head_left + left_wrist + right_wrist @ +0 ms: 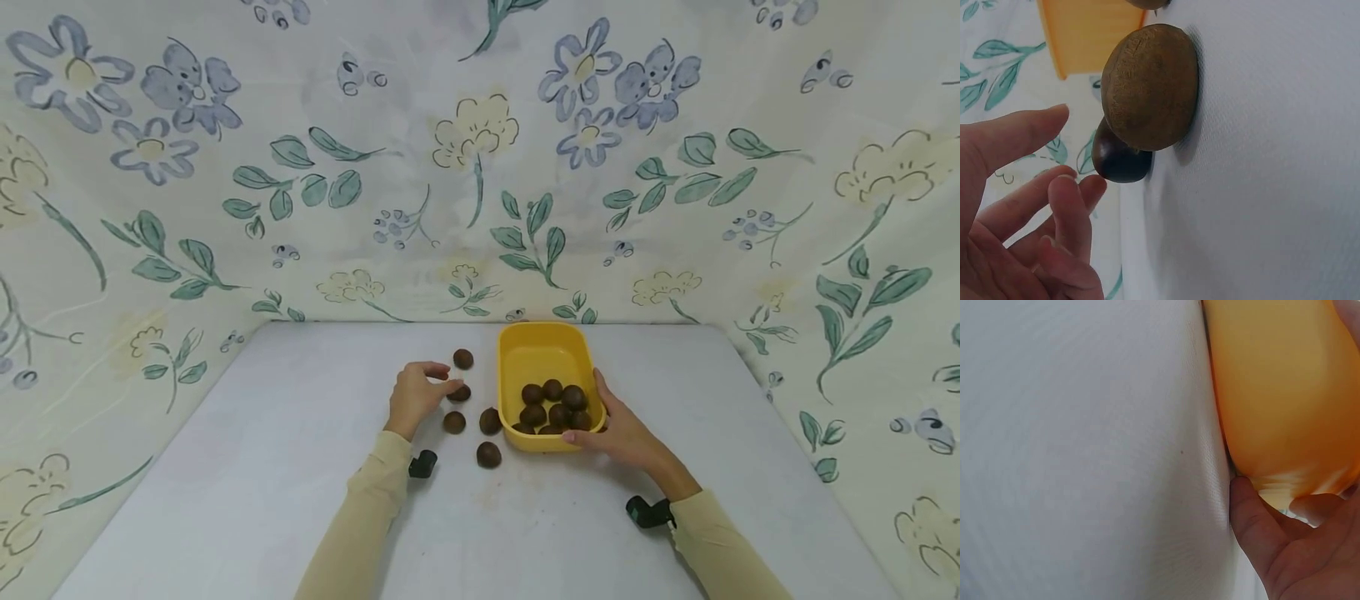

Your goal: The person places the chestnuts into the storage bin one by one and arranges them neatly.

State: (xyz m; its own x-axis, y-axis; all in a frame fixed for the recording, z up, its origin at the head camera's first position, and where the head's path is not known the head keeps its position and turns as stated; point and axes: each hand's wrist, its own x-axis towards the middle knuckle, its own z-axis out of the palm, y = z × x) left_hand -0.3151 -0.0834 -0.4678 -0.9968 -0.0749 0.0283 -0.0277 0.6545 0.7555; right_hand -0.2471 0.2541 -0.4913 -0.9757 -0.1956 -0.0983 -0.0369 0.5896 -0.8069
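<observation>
Firstly, we see a white table (247, 500) and a flowered cloth (420, 75) behind it. Five loose brown nuts (489, 455) lie left of the yellow box (536, 358), whose near half holds more. Our left hand (416, 398) keeps thumb and fingers apart beside them; our right hand (626, 433) grips the box's near right corner. One loose nut looks dull, another glossy. The left thumb partly hides one; the box's front wall partly covers the nearest inside.

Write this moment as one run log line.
left hand: near nuts, holding none; right hand: grips box; nuts: some in box, others on table
</observation>
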